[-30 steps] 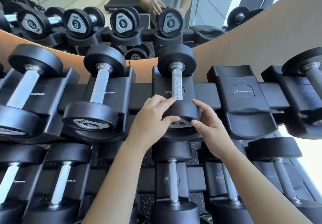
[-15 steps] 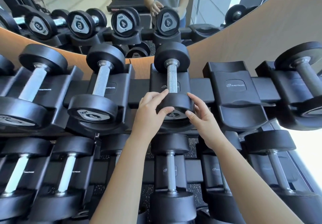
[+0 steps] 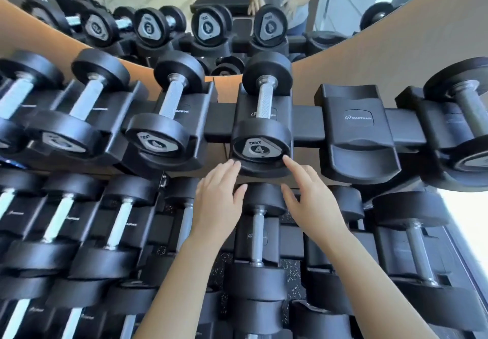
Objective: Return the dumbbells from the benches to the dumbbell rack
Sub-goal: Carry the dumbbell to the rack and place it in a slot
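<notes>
The dumbbell (image 3: 261, 117) marked 4 lies in its cradle (image 3: 286, 106) on the top row of the rack (image 3: 307, 127), handle pointing away from us. Just below its near head, our left hand (image 3: 215, 204) and right hand (image 3: 310, 201) are both spread open and hold nothing; the fingertips (image 3: 235, 164) of the left reach the head's lower rim, though we cannot tell if they touch. Right of the dumbbell sits an empty cradle (image 3: 356, 127). Behind it, a mirror (image 3: 237, 16).
</notes>
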{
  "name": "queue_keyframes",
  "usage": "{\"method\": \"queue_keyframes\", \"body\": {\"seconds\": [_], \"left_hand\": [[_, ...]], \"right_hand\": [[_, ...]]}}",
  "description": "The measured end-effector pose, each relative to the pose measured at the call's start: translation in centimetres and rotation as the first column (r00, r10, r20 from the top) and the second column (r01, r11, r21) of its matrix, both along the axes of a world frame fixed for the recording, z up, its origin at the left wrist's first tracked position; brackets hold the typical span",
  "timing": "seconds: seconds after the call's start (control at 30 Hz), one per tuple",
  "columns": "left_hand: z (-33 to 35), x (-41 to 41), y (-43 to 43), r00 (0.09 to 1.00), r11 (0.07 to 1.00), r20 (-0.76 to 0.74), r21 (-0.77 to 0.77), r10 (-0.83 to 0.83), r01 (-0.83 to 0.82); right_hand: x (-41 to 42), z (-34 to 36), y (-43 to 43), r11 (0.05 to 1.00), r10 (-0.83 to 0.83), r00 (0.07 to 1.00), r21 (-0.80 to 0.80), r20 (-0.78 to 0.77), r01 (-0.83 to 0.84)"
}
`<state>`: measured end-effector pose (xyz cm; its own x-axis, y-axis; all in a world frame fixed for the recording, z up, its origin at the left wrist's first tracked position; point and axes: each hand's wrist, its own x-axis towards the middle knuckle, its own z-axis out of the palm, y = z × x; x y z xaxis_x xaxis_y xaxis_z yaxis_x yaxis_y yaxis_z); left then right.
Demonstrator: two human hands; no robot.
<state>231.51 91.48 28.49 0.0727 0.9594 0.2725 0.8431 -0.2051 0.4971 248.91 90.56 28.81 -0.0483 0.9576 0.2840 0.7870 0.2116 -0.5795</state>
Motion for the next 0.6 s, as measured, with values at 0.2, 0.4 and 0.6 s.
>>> {"method": "queue_keyframes", "body": {"seconds": [0.2,0.4,0.6], "left_hand": [[-1.6,1.1,-7.3,0.966,0.992,-0.227,0.060,0.120,-0.109],[-3.4,2.4,-14.5,0.927,0.967,-0.275,0.038,0.254,-0.253],[-3.2,2.2,-20.2,0.890,0.928,-0.279,0.013,0.361,-0.372]], "right_hand": [[-0.6,-2.1,-4.4,0.980,0.005,0.933,0.186,0.359,-0.077],[-1.1,-3.6,-9.1,0.962,0.177,0.898,0.120,0.403,-0.244],[-2.4,-4.1,-13.7,0.932,0.298,0.884,0.088,0.360,-0.350]]}}
